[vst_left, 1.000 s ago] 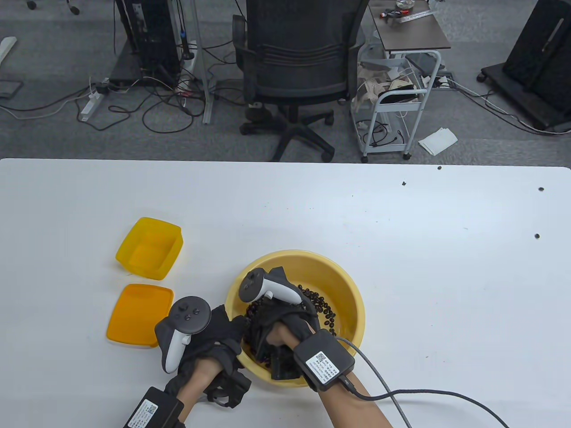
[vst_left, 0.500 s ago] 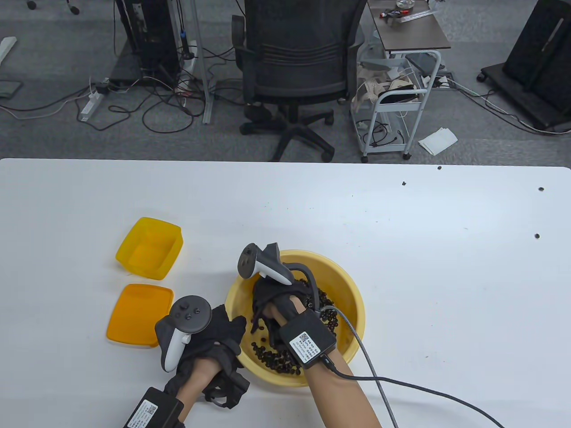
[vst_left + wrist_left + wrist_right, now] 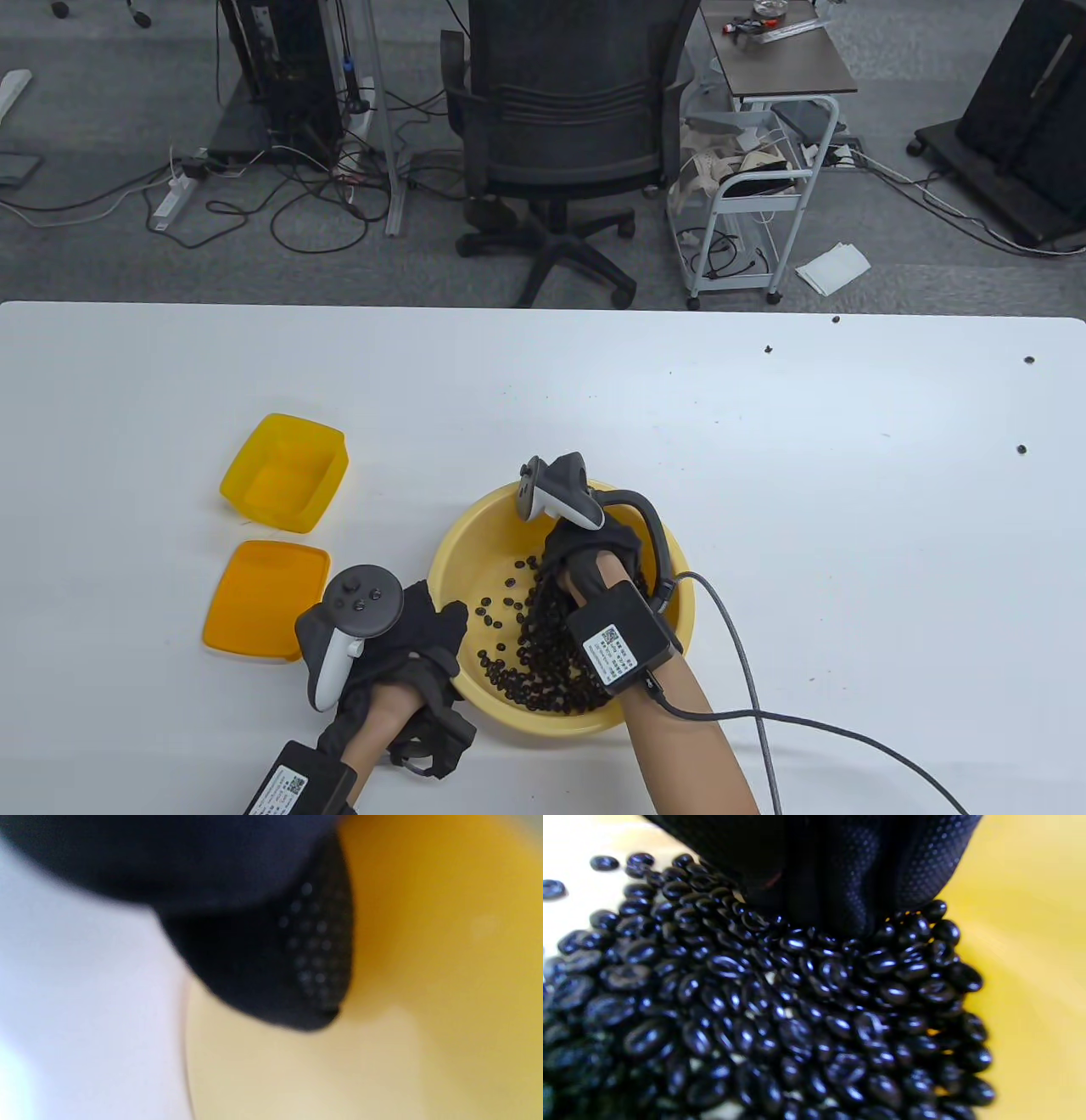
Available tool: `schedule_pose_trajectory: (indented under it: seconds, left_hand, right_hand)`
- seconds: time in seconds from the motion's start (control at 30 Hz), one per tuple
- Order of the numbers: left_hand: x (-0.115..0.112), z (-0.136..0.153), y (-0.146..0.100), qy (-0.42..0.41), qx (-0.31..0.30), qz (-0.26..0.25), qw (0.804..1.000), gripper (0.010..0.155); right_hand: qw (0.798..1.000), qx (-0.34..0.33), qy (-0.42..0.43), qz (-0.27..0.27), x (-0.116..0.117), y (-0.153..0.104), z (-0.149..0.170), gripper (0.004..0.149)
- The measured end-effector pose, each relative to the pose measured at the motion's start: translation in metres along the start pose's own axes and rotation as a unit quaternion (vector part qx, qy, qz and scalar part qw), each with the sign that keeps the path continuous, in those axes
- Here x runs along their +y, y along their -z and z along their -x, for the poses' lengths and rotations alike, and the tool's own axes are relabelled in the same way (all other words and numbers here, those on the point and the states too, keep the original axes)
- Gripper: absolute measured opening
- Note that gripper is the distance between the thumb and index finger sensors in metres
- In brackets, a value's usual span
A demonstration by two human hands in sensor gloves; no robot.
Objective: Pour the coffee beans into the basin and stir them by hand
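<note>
Most coffee beans (image 3: 543,671) lie heaped under your right hand (image 3: 585,552), its fingers buried, curl unclear; your left hand (image 3: 407,645) grips the basin (image 3: 670,552) rim beside it.

A wide white counter (image 3: 764,509) is carrying a round yellow plastic basin (image 3: 670,552) near its front edge. Toward the left edge, a small yellow rectangular plastic box (image 3: 286,472) is sitting just behind its flat orange lid (image 3: 265,599). Tiny dark specks (image 3: 1022,448) are lying toward the far right corner.
</note>
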State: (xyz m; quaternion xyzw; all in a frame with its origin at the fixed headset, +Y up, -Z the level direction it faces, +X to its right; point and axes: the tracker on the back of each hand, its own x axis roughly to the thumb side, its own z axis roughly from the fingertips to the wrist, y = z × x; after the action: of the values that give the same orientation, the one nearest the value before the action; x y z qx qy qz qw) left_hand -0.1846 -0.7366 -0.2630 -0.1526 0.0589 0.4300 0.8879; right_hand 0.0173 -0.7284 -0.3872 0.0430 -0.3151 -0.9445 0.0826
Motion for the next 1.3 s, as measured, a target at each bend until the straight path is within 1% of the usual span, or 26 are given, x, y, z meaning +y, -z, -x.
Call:
schedule_pose_trajectory:
  seconds: [0.1,0.23,0.27,0.3,0.37,0.47,0.67,0.87,0.93,1.07,1.3]
  left_hand:
    - [0.000,0.000,0.000,-0.003,0.001,-0.002,1.000,0.064]
    - [0.000,0.000,0.000,-0.005,0.001,-0.010,1.000,0.064]
    - [0.000,0.000,0.000,-0.006,0.001,-0.011,1.000,0.064]
    - [0.000,0.001,0.000,-0.007,0.001,-0.012,1.000,0.064]
    - [-0.001,0.001,0.000,-0.008,0.002,-0.013,1.000,0.064]
    - [-0.001,0.001,-0.001,-0.007,0.003,-0.015,1.000,0.064]
    - [-0.001,0.001,-0.001,-0.006,0.004,-0.016,1.000,0.064]
    - [-0.001,0.001,-0.001,-0.005,0.004,-0.017,1.000,0.064]
    - [-0.001,0.001,-0.001,-0.005,0.003,-0.015,1.000,0.064]
    - [-0.001,0.001,-0.001,-0.003,0.001,-0.012,1.000,0.064]
    - [-0.001,0.001,0.000,-0.002,-0.001,-0.004,1.000,0.065]
  right_hand:
    - [0.999,0.004,-0.005,-0.033,0.005,-0.003,0.008,0.043]
    - [0.996,-0.010,0.008,-0.094,0.015,-0.010,0.019,0.044]
    - [0.995,-0.013,0.009,-0.101,0.017,-0.011,0.019,0.044]
    - [0.992,-0.025,0.012,-0.127,0.021,-0.014,0.020,0.044]
    - [0.987,-0.042,0.017,-0.152,0.028,-0.020,0.020,0.044]
    - [0.983,-0.076,0.009,-0.169,0.038,-0.031,0.015,0.044]
    - [0.974,-0.139,0.007,-0.180,0.051,-0.055,0.002,0.045]
    - [0.961,-0.208,0.020,-0.181,0.059,-0.076,-0.023,0.045]
    - [0.961,-0.218,0.025,-0.169,0.059,-0.079,-0.031,0.045]
    - [0.959,-0.227,0.044,-0.164,0.054,-0.079,-0.047,0.046]
    - [0.957,-0.222,0.087,-0.166,0.042,-0.069,-0.061,0.046]
